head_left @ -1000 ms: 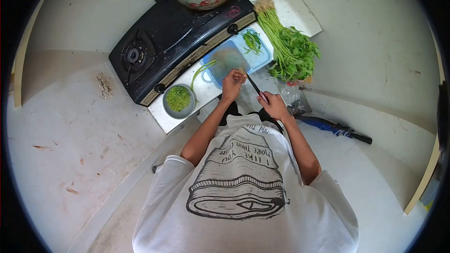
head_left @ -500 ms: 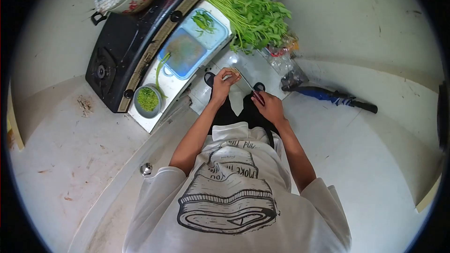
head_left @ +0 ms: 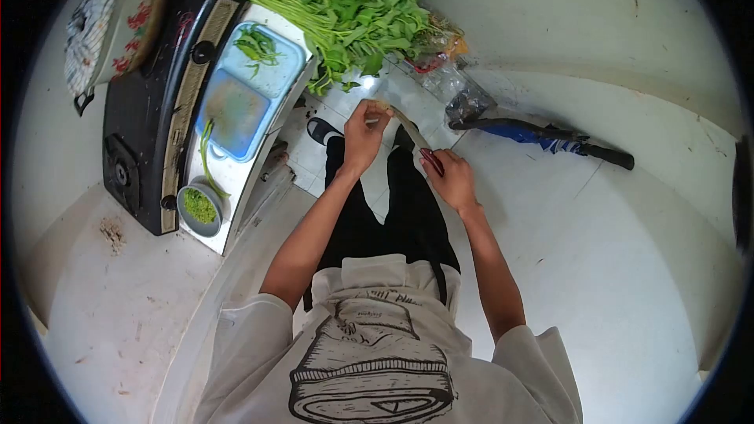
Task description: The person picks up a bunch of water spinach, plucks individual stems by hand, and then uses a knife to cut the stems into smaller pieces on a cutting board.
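My right hand (head_left: 452, 179) grips a knife (head_left: 416, 144) by its red handle, blade pointing up toward my left hand. My left hand (head_left: 364, 132) pinches something small and pale at the blade's tip; what it is I cannot tell. Both hands are held over the floor, above my black trousers, away from the counter. A blue cutting board (head_left: 247, 94) with a few green pieces lies on the counter to the left. A large bunch of leafy greens (head_left: 345, 8) lies beyond it.
A black gas stove (head_left: 141, 118) carries a covered flowered pot (head_left: 110, 23) at far left. A small bowl of chopped greens (head_left: 199, 208) sits at the counter's near end. A folded blue umbrella (head_left: 550, 140) and plastic bags (head_left: 448, 71) lie on the white floor.
The view has swung right and down; the counter slid to the upper left. My hands, still holding the knife and the small piece, are now over the floor instead of over the cutting board.
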Action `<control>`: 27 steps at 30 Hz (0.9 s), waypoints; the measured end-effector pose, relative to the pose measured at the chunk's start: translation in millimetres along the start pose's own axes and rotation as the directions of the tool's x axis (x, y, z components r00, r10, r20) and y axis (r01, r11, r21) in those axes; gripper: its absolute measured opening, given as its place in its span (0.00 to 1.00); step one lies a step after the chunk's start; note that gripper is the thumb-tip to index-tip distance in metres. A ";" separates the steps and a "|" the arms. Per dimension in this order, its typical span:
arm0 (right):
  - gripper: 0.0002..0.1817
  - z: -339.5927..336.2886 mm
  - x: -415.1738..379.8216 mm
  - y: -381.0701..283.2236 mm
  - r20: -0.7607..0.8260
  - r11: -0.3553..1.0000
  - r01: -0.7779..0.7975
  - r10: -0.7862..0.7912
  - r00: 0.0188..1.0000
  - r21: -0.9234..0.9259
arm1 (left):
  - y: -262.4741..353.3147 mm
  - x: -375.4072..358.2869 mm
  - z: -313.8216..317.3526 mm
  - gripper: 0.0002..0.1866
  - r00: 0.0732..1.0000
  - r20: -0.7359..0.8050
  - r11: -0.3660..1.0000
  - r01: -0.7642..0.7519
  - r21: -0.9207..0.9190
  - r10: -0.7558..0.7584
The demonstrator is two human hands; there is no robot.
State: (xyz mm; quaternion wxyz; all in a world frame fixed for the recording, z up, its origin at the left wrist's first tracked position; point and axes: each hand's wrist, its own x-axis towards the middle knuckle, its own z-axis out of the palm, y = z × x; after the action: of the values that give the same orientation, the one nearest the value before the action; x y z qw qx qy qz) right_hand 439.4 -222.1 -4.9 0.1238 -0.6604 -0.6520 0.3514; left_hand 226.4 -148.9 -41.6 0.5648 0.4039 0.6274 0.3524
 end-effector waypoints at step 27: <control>0.13 -60.4 135.5 103.2 -0.174 0.966 -0.116 0.076 0.982 -0.230 | -0.7 208.7 127.4 0.10 0.683 0.441 0.505 -0.729 0.462 0.582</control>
State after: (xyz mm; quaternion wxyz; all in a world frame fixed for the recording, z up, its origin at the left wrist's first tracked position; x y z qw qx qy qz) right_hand 543.9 -88.1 -66.5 0.0791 -0.7280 -0.6443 0.2204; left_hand 345.4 37.8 -145.2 0.2943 0.8076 0.4331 0.2715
